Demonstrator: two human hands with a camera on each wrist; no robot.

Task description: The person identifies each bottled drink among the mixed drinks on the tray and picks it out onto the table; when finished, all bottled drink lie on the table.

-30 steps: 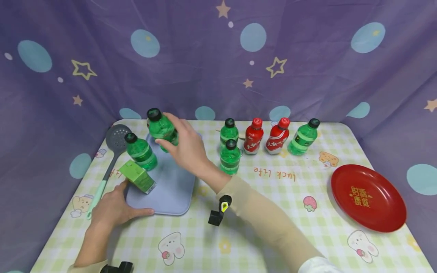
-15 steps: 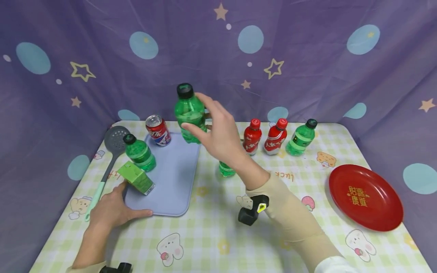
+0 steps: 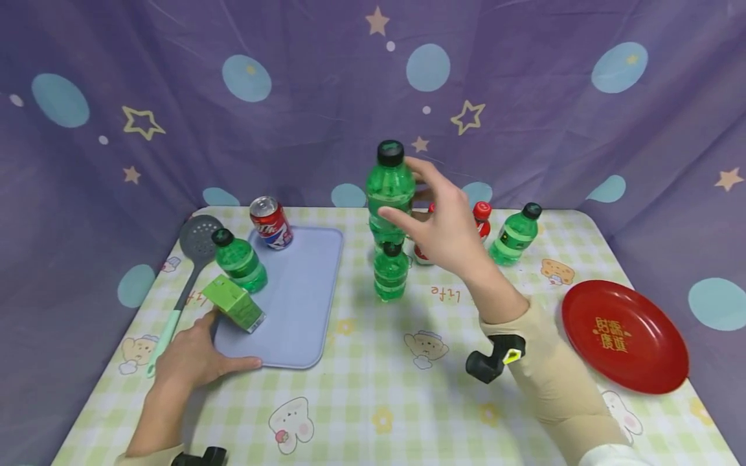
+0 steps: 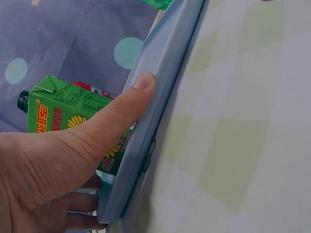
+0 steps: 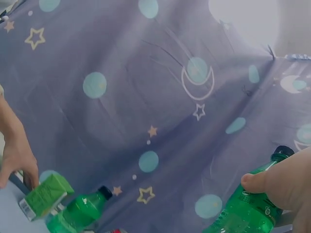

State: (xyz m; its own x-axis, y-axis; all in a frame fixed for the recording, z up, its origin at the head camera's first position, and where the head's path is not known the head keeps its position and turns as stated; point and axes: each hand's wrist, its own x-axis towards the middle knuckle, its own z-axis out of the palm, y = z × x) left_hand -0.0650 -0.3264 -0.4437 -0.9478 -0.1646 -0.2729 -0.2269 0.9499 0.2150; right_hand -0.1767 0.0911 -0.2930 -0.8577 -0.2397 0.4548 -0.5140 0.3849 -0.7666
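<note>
My right hand [image 3: 447, 226] grips a green plastic bottle [image 3: 390, 188] with a black cap, upright, in the head view. It overlaps the bottle behind it. Just in front of it stands another green bottle [image 3: 390, 275]. In the left wrist view my left hand [image 4: 53, 179] holds a corner of the pale blue tray [image 4: 167, 53], its thumb along the rim. Close by that hand, a green drink carton [image 3: 234, 303] leans tilted on the tray. Also on the tray are a green bottle [image 3: 240, 262] and, at its far edge, a red soda can [image 3: 271, 223].
Two red bottles [image 3: 482, 217] stand behind my right hand, partly hidden by it. Farther right is a green bottle [image 3: 515, 234]. A red plate [image 3: 635, 369] lies at the table's right side, and a grey skimmer [image 3: 198, 241] with a mint handle lies left of the tray.
My right hand has lifted the green bottle off the tray and carried it right, over to the other green bottles. The soda can has come into sight. My left hand stays put.
</note>
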